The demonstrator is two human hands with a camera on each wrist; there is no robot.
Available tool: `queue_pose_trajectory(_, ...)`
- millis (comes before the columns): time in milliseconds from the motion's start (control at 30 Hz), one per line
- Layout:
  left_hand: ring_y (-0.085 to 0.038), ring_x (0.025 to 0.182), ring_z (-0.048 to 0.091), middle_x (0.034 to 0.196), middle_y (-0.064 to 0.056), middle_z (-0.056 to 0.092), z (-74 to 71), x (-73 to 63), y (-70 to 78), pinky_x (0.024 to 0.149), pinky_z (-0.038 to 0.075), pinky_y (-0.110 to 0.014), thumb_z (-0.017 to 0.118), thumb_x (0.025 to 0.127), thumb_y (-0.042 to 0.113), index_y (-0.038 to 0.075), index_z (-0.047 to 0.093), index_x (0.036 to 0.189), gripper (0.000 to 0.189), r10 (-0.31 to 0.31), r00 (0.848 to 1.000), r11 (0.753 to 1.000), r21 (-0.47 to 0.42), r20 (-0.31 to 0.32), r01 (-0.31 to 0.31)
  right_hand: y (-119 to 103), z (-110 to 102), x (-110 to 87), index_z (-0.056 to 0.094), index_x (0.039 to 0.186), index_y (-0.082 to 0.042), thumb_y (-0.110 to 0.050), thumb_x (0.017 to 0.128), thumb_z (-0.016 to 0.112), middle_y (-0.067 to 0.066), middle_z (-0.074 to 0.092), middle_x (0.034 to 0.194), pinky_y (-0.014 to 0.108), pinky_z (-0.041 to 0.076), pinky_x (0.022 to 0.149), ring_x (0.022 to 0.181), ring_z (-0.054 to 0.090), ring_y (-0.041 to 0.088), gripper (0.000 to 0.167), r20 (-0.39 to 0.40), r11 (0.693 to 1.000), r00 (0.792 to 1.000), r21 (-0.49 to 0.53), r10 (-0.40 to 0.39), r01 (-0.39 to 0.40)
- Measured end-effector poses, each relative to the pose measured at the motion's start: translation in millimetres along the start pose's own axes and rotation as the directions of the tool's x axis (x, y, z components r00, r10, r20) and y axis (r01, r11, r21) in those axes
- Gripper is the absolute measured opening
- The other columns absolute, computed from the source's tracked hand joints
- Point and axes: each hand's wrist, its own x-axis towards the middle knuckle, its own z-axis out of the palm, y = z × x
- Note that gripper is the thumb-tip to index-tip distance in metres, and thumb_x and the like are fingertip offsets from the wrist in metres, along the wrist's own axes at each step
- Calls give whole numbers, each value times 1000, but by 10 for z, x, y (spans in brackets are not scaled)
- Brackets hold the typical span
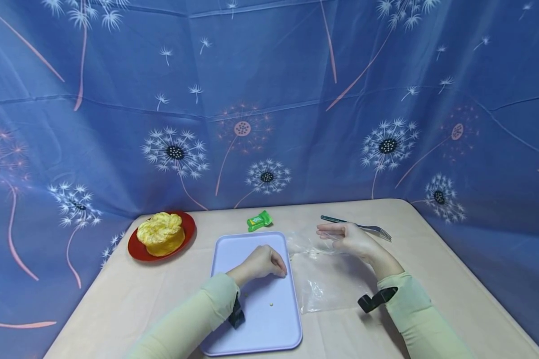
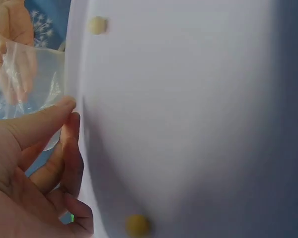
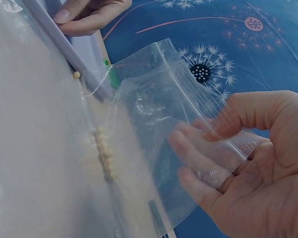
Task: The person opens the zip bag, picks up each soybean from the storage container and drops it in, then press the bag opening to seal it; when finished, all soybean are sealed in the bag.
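Observation:
My left hand (image 1: 262,262) hangs over the right rim of a pale lilac tray (image 1: 253,339). Its fingers curl in, thumb tip close to the index finger, and nothing shows between them. Small round yellowish beans lie on the tray, one bean (image 1: 271,304) near the middle and one bean (image 2: 138,225) lower in the left wrist view. My right hand (image 3: 263,153) holds the zip edge of a clear zip bag (image 3: 144,99), thumb on the near side, fingers behind the film. Several beans (image 3: 104,153) line up in the bag's fold. One bean (image 3: 77,75) sits by the tray's edge.
A red plate (image 1: 136,249) with a yellow bread roll (image 1: 161,234) stands at the back left. Behind the tray lies a small green packet (image 1: 259,221). A fork (image 1: 373,228) with a dark handle lies beyond my right hand. Blue dandelion-print cloth (image 1: 269,99) hangs behind.

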Motion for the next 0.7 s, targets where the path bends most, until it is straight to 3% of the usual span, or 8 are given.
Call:
queue_pose_trajectory(200, -6, 67, 61, 77, 8, 74, -147, 67, 186, 61, 47, -22, 85, 83, 9, 9, 81, 84, 4, 37, 996, 996, -75, -81, -44, -28, 4, 3, 42, 147, 13, 21, 76, 50, 34, 45, 147, 25, 51, 77, 137, 44, 46, 72, 7, 1000, 1000, -4, -7, 7)
queue_pose_trajectory(367, -8, 77, 64, 85, 11, 74, -258, 171, 464, 68, 52, -27, 82, 88, 16, 12, 82, 90, 4, 79, 976, 993, -75, -202, -95, -27, -2, 1, 43, 147, 12, 20, 75, 53, 31, 49, 146, 30, 50, 95, 138, 44, 45, 73, -3, 1000, 1000, -7, -2, 2)
queue_pose_trajectory(467, -10, 78, 64, 85, 12, 73, -262, 263, 593, 68, 52, -28, 81, 90, 18, 15, 82, 93, 5, 83, 962, 992, -73, -259, -105, -21, -5, -2, 43, 148, 11, 18, 76, 55, 30, 50, 145, 40, 47, 103, 138, 44, 45, 73, -3, 1000, 1000, -13, 5, -5)
queue_pose_trajectory(567, -11, 79, 63, 85, 13, 72, -220, 365, 673, 67, 51, -27, 81, 90, 19, 15, 82, 93, 6, 96, 957, 991, -67, -275, -119, -13, -5, -7, 43, 148, 11, 16, 78, 56, 30, 50, 146, 51, 42, 107, 137, 45, 45, 72, 5, 1000, 1000, -18, 9, -9)
queue_pose_trajectory(700, -11, 79, 62, 85, 15, 71, -151, 487, 721, 66, 49, -25, 81, 90, 22, 17, 82, 92, 6, 99, 956, 992, -46, -277, -116, -12, 4, -8, 42, 148, 10, 17, 80, 54, 30, 50, 145, 48, 45, 104, 136, 46, 45, 70, 9, 1000, 1000, -25, 11, -11)
